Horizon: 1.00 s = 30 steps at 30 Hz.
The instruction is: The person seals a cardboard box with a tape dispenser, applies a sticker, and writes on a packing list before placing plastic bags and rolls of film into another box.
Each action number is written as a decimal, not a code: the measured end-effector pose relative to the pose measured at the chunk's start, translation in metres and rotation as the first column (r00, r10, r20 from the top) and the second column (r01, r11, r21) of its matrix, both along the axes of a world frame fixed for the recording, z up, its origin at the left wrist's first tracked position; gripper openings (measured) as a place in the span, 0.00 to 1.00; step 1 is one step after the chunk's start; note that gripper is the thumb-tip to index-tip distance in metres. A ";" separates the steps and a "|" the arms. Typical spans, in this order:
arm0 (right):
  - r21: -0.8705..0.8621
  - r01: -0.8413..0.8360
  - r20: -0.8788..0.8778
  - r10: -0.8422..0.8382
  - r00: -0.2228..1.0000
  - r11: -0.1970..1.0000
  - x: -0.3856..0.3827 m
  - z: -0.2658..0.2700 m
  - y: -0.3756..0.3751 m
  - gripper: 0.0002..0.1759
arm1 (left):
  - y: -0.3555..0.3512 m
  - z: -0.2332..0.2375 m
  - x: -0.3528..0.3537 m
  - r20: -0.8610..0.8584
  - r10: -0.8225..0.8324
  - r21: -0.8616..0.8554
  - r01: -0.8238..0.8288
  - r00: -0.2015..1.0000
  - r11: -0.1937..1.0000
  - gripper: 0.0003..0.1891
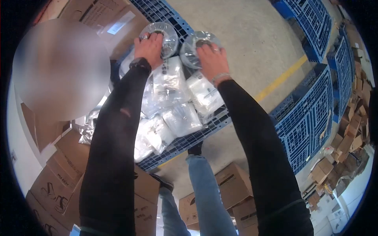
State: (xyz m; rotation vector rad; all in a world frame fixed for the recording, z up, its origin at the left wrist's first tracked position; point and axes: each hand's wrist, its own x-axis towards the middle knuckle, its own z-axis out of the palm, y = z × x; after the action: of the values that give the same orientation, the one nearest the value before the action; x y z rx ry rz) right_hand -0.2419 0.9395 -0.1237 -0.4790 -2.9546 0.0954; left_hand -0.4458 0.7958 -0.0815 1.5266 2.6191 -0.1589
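My left hand [150,49] is closed with its fingers hooked at the centre hole of a round spool [169,39] wrapped in clear plastic. The fingers of my right hand [212,59] curl into the middle of a second wrapped spool [189,49], just to the right of the first. Both spools are at the far end of a pile of clear plastic packages [169,84], some with dark lettering. The packages lie on a blue plastic pallet [183,138]. The fingertips are partly hidden inside the spool centres.
A large cardboard box [122,29] stands at the far left of the pallet. More boxes [59,188] are near my left side and behind my legs [202,185]. Blue pallets [307,122] line the right, past a yellow floor line [281,78]. A blurred patch covers the left.
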 end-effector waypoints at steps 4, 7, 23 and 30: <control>-0.264 0.027 -0.069 -0.047 0.997 0.964 0.036 0.067 0.010 0.36 | -0.031 0.083 0.014 0.080 -0.045 0.186 0.029 0.996 0.982 0.36; -0.278 -0.028 -0.077 0.007 0.997 0.960 0.058 0.147 0.004 0.36 | -0.083 0.175 0.026 0.107 -0.058 0.399 0.011 0.992 0.917 0.34; -0.991 0.100 0.092 0.085 0.992 -0.094 0.100 0.536 -0.395 0.46 | -0.675 0.637 0.281 0.464 0.615 0.461 -0.767 0.638 0.447 0.44; -0.985 -0.043 0.016 0.338 0.941 0.166 0.040 0.567 -0.655 0.26 | -0.806 0.589 0.315 0.338 0.824 0.516 -0.822 0.454 0.242 0.41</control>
State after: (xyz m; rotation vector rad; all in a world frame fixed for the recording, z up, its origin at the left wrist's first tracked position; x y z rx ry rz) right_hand -0.2019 0.2848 0.4429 -0.1640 -2.6431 2.2445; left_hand -0.1304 -0.0107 0.5073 -0.1243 3.2104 0.8921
